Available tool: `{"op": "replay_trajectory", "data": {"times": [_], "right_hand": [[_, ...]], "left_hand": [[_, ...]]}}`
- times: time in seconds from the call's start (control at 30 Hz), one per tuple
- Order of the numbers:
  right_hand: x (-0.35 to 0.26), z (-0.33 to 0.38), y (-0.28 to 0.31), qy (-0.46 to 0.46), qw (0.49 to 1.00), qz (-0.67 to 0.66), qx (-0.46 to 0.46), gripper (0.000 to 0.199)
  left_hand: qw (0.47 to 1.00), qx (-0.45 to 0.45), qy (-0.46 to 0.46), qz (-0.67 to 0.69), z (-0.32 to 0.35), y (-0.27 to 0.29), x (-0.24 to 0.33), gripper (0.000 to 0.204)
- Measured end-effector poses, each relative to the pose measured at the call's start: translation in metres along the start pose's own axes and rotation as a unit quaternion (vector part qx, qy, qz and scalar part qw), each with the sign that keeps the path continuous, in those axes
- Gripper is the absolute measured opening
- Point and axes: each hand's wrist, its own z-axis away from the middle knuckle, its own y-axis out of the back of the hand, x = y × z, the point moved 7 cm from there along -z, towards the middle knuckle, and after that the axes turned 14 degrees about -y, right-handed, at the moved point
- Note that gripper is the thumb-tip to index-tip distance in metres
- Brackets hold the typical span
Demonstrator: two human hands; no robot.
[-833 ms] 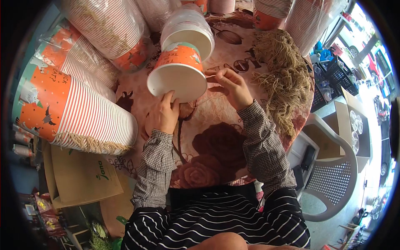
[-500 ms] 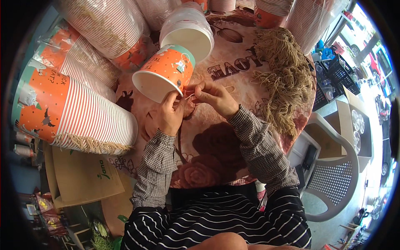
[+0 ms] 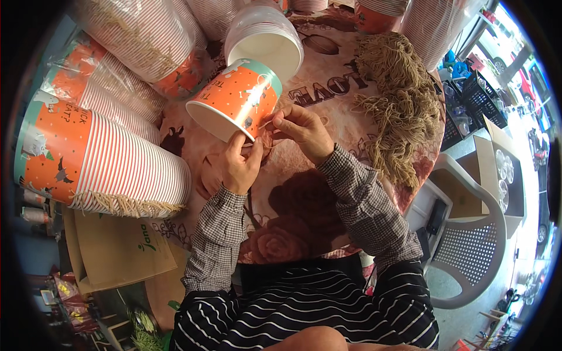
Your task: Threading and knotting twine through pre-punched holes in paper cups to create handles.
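Observation:
An orange paper bucket (image 3: 228, 93) with a green base band and Halloween pictures lies tilted on its side, its white mouth facing toward me and to the left. My left hand (image 3: 240, 165) pinches the bucket's rim at the lower right. Close beside it, my right hand (image 3: 303, 133) holds a thin piece of beige twine (image 3: 267, 122) between thumb and fingers, against the bucket's side near the rim. Where the twine meets the bucket is partly hidden by my fingers. Behind it rests a stack of white-mouthed buckets (image 3: 275, 44) in clear plastic.
A long nested stack of buckets (image 3: 137, 158) with twine ends along its edge lies at left. More wrapped stacks (image 3: 140, 41) stand behind. Loose beige twine (image 3: 398, 105) is heaped on the flowered tablecloth (image 3: 298, 158) at right. Beyond the table stand a plastic chair (image 3: 468, 251) and a cardboard box (image 3: 497, 175).
The bucket has turned slightly, so its printed side shows more and its mouth less. My left hand has shifted a little down. The right hand has stayed close to the rim.

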Motion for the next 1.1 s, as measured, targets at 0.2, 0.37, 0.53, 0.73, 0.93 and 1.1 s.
{"op": "replay_trajectory", "data": {"times": [0.2,0.37,0.53,0.73,0.93,1.1], "right_hand": [[-0.003,0.002,-0.002,0.009,1.0,-0.021,0.01,0.011],[-0.003,0.002,-0.003,0.01,1.0,-0.011,0.007,0.008],[-0.004,0.003,-0.004,0.022,0.999,-0.025,0.004,0.008],[-0.006,0.002,-0.005,0.031,0.999,-0.034,-0.003,0.008],[-0.006,0.003,-0.004,0.031,0.999,-0.024,0.01,0.007],[-0.007,0.003,-0.006,0.047,0.999,-0.027,-0.002,0.008]], "left_hand": [[1.0,-0.003,0.006,0.012,-0.001,-0.001,0.006,0.022],[0.999,0.013,0.029,0.027,-0.001,-0.001,0.01,0.026],[0.999,0.005,-0.032,-0.018,-0.007,0.0,0.018,0.028],[1.0,0.016,-0.021,0.0,-0.007,0.0,0.017,0.028],[0.999,0.029,-0.032,-0.007,-0.009,-0.001,0.024,0.029],[0.997,0.023,-0.063,-0.037,-0.01,0.0,0.023,0.029]]}}
